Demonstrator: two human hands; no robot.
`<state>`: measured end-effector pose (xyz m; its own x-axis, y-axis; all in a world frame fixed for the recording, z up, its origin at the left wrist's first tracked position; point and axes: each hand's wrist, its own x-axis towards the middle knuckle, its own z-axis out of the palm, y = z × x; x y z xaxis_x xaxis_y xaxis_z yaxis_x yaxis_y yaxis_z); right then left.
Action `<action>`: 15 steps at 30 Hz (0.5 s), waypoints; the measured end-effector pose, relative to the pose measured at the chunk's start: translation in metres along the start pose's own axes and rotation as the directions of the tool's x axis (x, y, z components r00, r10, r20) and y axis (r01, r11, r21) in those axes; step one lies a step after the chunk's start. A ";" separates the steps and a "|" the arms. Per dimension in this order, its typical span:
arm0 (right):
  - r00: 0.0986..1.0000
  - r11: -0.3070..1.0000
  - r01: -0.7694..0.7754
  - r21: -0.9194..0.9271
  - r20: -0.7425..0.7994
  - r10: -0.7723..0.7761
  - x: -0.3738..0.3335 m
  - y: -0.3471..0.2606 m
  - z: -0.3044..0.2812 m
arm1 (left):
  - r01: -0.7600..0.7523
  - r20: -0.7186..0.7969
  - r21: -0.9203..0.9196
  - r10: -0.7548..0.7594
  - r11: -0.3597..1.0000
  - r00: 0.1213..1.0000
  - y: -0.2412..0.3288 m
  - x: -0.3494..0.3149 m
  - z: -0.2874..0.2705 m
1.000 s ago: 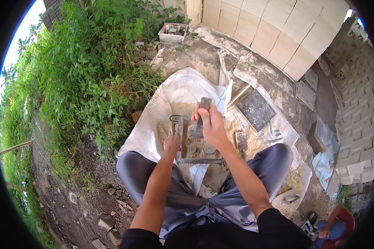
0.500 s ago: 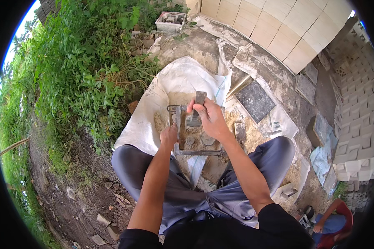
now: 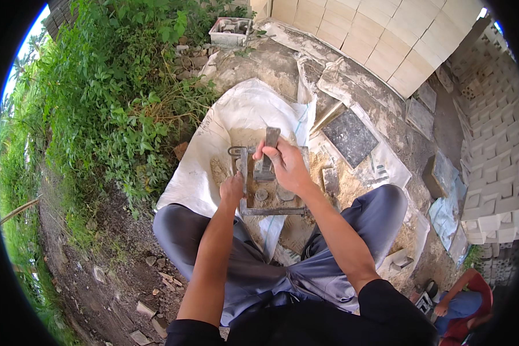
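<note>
Gripping the metal mould [image 3: 271, 199] on the sack [image 3: 236, 124]: left hand [image 3: 232, 189] is clamping its left bar, right hand [image 3: 286, 165] is clenching the upright tamper [image 3: 266, 151]. Fingers are hiding the mould contents.

Frame [image 3: 254, 196]: on sack [image 3: 213, 150], before my knees.
Tile [image 3: 350, 137]: right of sack.
Crate [image 3: 230, 32]: behind sack.

An outdoor block-making yard: pale stacked blocks [image 3: 386, 40] wall the edge from 12 to 2 o'clock, grey patterned blocks [image 3: 490, 173] pile up at 3, a white sack [image 3: 213, 150] spreads over sandy ground at centre, and weedy greenery [image 3: 98, 104] crowds 9 to 11 o'clock.
</note>
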<state>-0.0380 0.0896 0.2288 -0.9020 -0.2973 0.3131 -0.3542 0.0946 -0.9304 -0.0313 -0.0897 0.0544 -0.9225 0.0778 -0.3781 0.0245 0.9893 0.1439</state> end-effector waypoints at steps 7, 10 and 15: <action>0.997 0.982 0.079 -0.169 -0.007 -0.081 -0.023 0.074 0.018 | -0.015 0.011 0.013 0.015 1.000 1.000 0.004 0.005 -0.003; 0.999 0.995 0.041 -0.094 0.004 -0.041 -0.013 0.071 0.020 | 0.024 0.019 0.058 -0.025 0.998 0.999 -0.001 0.001 -0.001; 0.998 0.997 -0.068 -0.032 -0.006 0.068 -0.002 0.003 -0.008 | -0.020 0.006 0.046 0.020 0.999 1.000 -0.003 0.002 0.002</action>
<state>-0.0391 0.0978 0.2268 -0.9255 -0.2841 0.2503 -0.2996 0.1449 -0.9430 -0.0326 -0.0921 0.0516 -0.9193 0.0985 -0.3810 0.0610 0.9921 0.1093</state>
